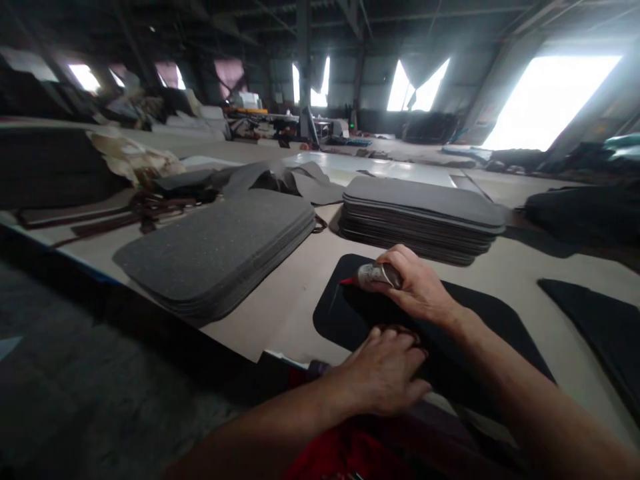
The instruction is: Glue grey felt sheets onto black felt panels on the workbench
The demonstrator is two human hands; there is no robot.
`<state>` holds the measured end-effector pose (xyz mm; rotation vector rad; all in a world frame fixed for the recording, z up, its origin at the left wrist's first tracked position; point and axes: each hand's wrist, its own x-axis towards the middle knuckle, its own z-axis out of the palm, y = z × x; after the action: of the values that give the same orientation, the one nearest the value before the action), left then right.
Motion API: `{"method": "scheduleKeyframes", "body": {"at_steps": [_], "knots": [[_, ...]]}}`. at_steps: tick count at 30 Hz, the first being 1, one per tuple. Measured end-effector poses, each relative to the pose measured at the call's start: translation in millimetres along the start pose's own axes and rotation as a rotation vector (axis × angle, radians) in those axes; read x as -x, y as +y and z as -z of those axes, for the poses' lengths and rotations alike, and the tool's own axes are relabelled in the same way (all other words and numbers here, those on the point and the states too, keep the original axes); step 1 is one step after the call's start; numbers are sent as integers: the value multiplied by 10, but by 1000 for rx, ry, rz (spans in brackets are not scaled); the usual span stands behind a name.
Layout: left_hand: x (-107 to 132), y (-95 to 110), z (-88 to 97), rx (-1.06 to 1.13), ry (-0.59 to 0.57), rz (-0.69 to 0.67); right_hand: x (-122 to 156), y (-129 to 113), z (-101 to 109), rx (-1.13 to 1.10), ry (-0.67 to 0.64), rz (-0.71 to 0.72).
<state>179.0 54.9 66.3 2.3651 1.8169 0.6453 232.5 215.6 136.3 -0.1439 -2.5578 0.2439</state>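
In the head view a black round-cornered panel [480, 313] lies flat on the table before me. My right hand [423, 283] grips a small squeeze bottle [373, 275] with a red nozzle. The bottle is tilted left, its tip close over the panel's left part, where a thin pale line shows; whether the tip touches I cannot tell. My left hand [383, 370] is at the panel's near edge with its fingers curled. Something dark brown shows at those fingers, too hidden to name.
A grey panel stack [225, 240] lies left, and a taller grey stack [420, 207] stands behind the black panel. Another black piece [595, 327] lies right. Brown straps [100, 220] and loose grey sheets [295, 180] are farther back. The table edge [230, 343] runs close by.
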Motion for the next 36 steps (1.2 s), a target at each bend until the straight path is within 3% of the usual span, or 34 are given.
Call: {"method": "scheduleKeyframes", "body": {"at_steps": [12,19,26,36], "knots": [[-6,-27,-5,62,28,-22,-344,423,-173,213,54,-148],[-21,-19,-5,73,13,4,-261,537,72,261,2,-197],[-19,-25,-6,84,-12,22,188,713,565,282,-62,-336],[-26,-32,8,74,-30,43,1227,954,1225,362,9,-576]]}}
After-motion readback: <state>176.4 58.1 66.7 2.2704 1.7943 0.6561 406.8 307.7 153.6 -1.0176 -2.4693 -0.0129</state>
